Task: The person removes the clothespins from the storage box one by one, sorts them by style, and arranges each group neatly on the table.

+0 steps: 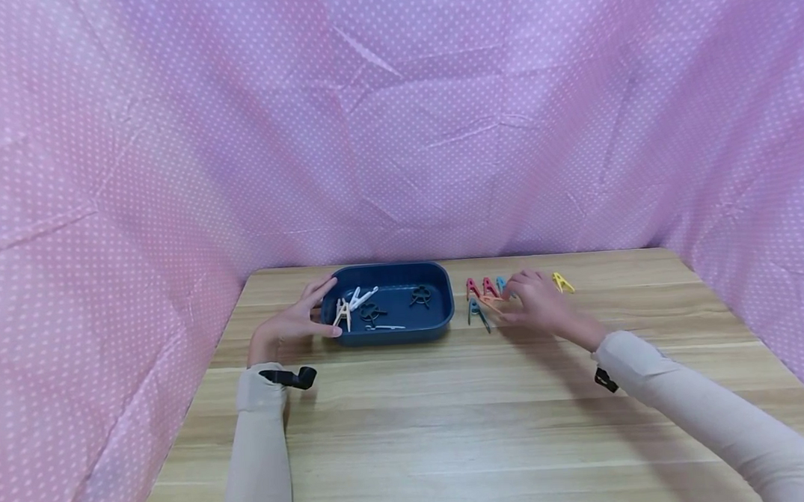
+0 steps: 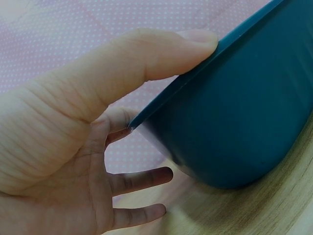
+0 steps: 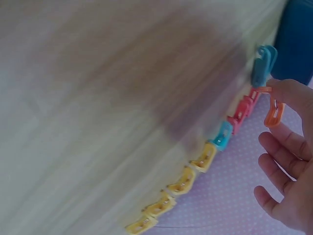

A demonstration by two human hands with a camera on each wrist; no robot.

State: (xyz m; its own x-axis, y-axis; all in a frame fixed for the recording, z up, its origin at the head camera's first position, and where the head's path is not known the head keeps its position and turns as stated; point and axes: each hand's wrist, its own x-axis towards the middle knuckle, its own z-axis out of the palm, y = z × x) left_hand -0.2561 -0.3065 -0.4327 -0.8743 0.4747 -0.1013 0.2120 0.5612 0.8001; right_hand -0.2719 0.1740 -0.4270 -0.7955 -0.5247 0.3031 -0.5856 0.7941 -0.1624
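My left hand [image 1: 296,321] holds the left end of a dark blue basin [image 1: 395,337] between thumb and index finger. The thumb lies on the rim in the left wrist view, with other fingers stretched out behind. Cream [image 1: 342,312] and white clothespins [image 1: 357,299] lie at the basin's left side. To the right of the basin, my right hand [image 1: 542,301] pinches an orange clothespin [image 3: 275,113] between thumb and forefinger. Close by are a dark teal clothespin [image 1: 476,313], two red ones [image 1: 472,288] and a light blue one [image 3: 223,135].
A row of several yellow clothespins [image 3: 182,181] runs along the wooden table [image 1: 410,430]; one yellow clothespin [image 1: 563,282] shows past my right hand. Two dark clip-like pieces [image 1: 420,296] sit inside the basin. Pink dotted cloth [image 1: 397,131] hangs behind and at both sides.
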